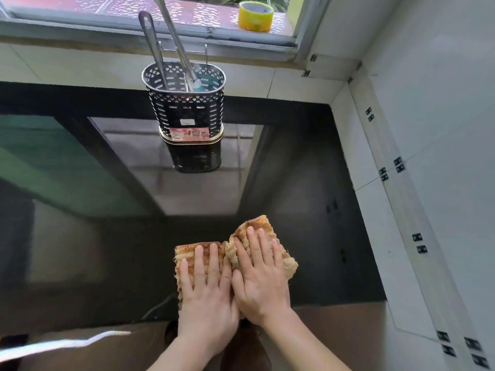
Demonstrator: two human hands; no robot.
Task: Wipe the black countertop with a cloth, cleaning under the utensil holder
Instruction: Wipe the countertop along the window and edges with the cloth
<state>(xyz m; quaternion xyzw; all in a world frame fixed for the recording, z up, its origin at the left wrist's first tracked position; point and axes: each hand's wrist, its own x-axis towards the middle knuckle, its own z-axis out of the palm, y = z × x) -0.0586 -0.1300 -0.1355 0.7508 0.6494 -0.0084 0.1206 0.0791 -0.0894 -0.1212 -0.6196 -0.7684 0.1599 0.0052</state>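
Observation:
A tan, worn cloth [187, 254] lies on the glossy black countertop [80, 250] near its front edge. My left hand [207, 287] presses flat on the cloth's left half, fingers spread. My right hand [258, 274] lies flat on the bunched right half, touching the left hand. A perforated metal utensil holder [187, 103] stands upright at the back of the counter, well beyond both hands, with two long metal utensils [174, 44] leaning in it.
A tiled wall [428, 129] borders the counter on the right. Behind the holder runs a tiled ledge under a window frame [134, 33], with a yellow tape roll [255, 17] on the sill. The counter's front edge [80, 341] lies below my wrists.

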